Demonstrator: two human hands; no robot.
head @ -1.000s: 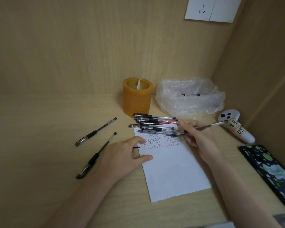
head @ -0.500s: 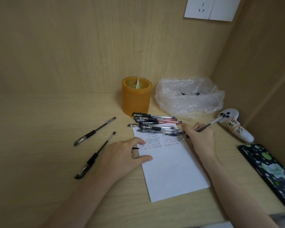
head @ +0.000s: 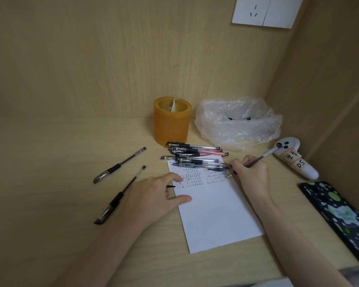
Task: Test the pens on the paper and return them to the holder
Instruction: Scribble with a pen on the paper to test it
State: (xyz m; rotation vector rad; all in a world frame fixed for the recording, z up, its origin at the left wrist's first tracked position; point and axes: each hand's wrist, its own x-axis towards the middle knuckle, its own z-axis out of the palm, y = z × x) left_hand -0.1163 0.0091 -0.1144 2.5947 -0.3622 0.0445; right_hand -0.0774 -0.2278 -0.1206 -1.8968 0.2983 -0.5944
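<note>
Left hand [head: 153, 197] lies palm down at the left edge of the paper [head: 216, 212], forefinger and thumb stretched onto the sheet; a short black stub [head: 171, 186] protrudes between them, and whether the tucked fingers grip it cannot be told. Right hand [head: 252, 175] grasps a pen [head: 257, 160] in a writing hold, its tip touching the paper's right margin beside rows of small test marks, its rear end slanting up to the right. From left to right on the desk [head: 50, 162]: two loose pens [head: 117, 166] with black grips, lying diagonally and roughly parallel, apart from the sheet; the left hand; the orange cylindrical holder [head: 171, 123], upright near the back wall, a pale sliver showing inside; a pile of pens [head: 195, 156] lying across the top edge of the paper, just in front of the holder; the right hand; a crumpled clear plastic bag [head: 236, 125] beside the holder; a white controller [head: 294, 160] bearing a handwritten label; a dark case [head: 340, 214] with green spots at the right edge. A white wall socket [head: 263, 11] sits at upper right
</note>
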